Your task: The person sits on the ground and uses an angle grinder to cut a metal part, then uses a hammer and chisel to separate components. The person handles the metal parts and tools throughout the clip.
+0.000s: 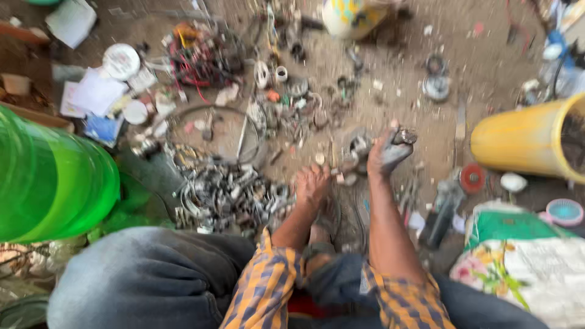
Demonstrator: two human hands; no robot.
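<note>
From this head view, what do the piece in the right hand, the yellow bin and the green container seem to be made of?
Piece in the right hand, small part: probably metal, dull grey, blurred. Yellow bin: likely plastic, smooth even colour. Green container: translucent plastic, since light passes through.

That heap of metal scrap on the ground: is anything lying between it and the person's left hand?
Nothing visible does. The left hand hangs right at the near edge of the metal scrap heap, with only bare dirt ground about. The right hand already holds a small metal piece.
</note>
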